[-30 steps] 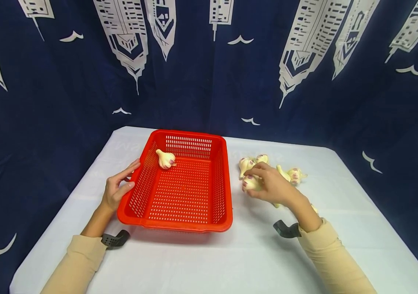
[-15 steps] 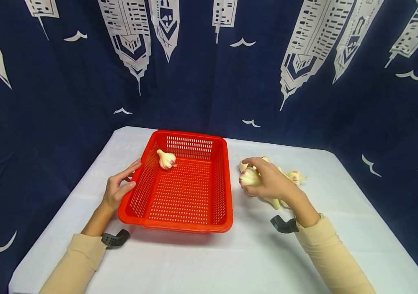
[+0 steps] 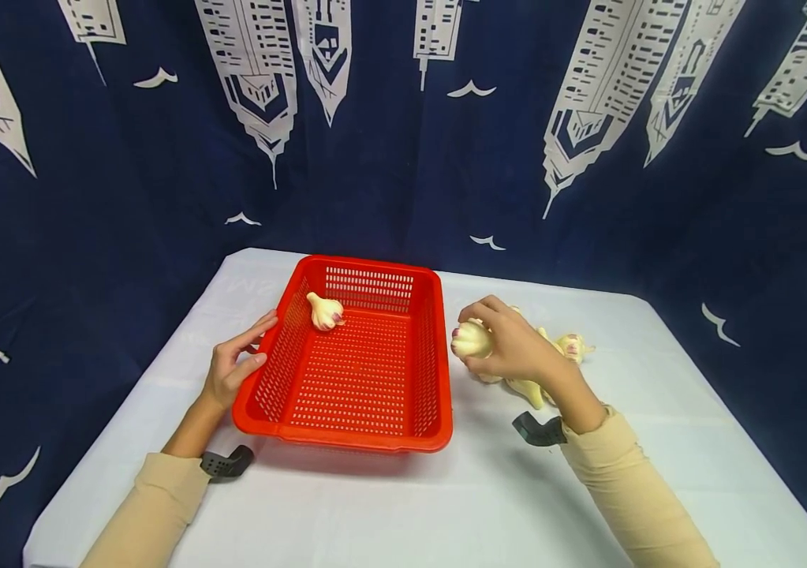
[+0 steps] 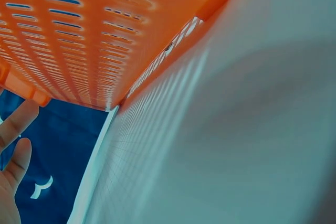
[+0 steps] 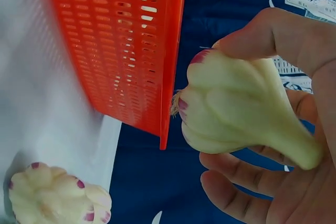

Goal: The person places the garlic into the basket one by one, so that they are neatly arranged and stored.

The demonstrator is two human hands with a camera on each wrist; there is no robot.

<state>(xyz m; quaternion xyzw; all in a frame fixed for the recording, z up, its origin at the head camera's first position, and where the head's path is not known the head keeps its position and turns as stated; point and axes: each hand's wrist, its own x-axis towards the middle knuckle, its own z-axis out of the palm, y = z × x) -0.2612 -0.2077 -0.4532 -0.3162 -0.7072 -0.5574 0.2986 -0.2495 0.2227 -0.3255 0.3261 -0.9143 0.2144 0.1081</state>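
A red perforated plastic basket [image 3: 353,440] stands on the table with one garlic bulb [image 3: 326,312] inside near its far left corner. Against the basket's left rim rest the extended fingers of my left hand [image 3: 231,367]; in the left wrist view its thumb [image 4: 20,159] is apart from the rim. To the right of the basket, my right hand [image 3: 513,343] holds a garlic bulb [image 3: 472,339] between thumb and fingers. The right wrist view shows this bulb [image 5: 231,103] raised beside the basket wall, root end toward it, stem toward the palm.
Several more garlic bulbs [image 3: 527,390] lie in a cluster under and behind the right hand, partly hidden by it. A white cloth covers the table [image 3: 346,513]. Behind it hangs a dark blue curtain [image 3: 403,189] with white prints.
My right hand has lifted a garlic bulb from the cluster and moved slightly left toward the basket. The left hand stays at the rim. The head view has shifted slightly.
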